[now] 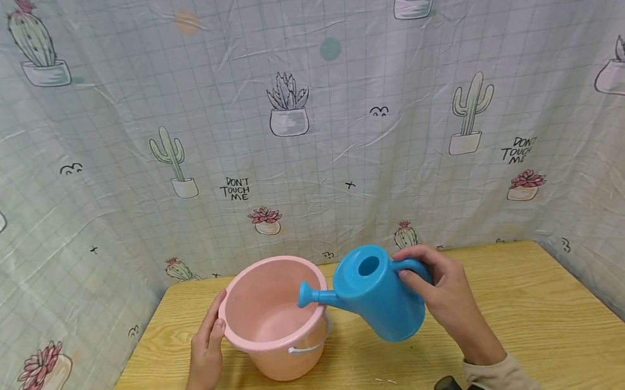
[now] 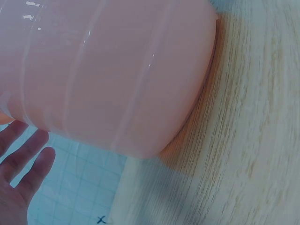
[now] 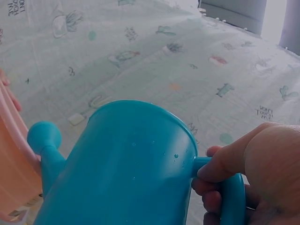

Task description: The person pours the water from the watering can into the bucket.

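Note:
A pink bucket (image 1: 278,360) stands on the table, its mouth tipped slightly toward the viewer. My left hand (image 1: 206,352) rests against its left side, thumb and fingers right at the rim; in the left wrist view the fingers (image 2: 29,154) lie fairly straight along the wall. My right hand (image 1: 441,280) grips the handle of a blue watering can (image 1: 390,307), fingers curled round it in the right wrist view. The can is tilted left, its sprinkler head (image 1: 307,294) over the bucket's right rim. No water stream shows. Droplets dot the can's side (image 3: 140,164).
The wooden table (image 1: 531,318) extends on both sides. Small white bits (image 1: 385,380) lie near its front. A cactus-print curtain (image 1: 342,153) encloses the back and sides. The bucket's white handle (image 1: 311,346) hangs down at the front right.

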Tool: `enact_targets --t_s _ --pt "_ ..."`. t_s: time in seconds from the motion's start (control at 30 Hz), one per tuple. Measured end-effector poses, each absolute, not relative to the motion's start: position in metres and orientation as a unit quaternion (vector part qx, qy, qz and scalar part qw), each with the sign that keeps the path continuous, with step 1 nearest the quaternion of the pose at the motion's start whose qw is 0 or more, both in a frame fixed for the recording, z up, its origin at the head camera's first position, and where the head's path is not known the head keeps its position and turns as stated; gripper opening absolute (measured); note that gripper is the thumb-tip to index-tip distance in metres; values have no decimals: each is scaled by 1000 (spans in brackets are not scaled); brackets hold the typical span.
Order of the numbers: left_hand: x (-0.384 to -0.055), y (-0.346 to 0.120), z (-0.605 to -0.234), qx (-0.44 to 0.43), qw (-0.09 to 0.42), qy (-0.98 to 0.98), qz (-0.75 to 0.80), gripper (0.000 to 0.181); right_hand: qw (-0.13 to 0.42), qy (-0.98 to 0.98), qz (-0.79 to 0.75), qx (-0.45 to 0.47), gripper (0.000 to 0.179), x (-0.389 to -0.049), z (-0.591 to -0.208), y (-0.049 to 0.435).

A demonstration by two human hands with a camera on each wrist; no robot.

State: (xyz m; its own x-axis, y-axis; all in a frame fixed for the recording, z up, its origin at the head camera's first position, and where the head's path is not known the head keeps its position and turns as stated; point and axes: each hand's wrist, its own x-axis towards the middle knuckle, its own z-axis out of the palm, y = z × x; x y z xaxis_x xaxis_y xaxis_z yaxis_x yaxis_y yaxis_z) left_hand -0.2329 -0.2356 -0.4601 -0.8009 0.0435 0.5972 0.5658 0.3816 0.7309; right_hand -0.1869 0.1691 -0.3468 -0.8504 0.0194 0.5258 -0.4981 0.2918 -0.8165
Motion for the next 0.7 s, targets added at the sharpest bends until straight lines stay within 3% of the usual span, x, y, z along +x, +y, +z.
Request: enact_targets --t_s 0.7 --pt "-233 -235 -458 -189 246 -793 -525 45 230 -760 592 140 21 -185 -345 166"
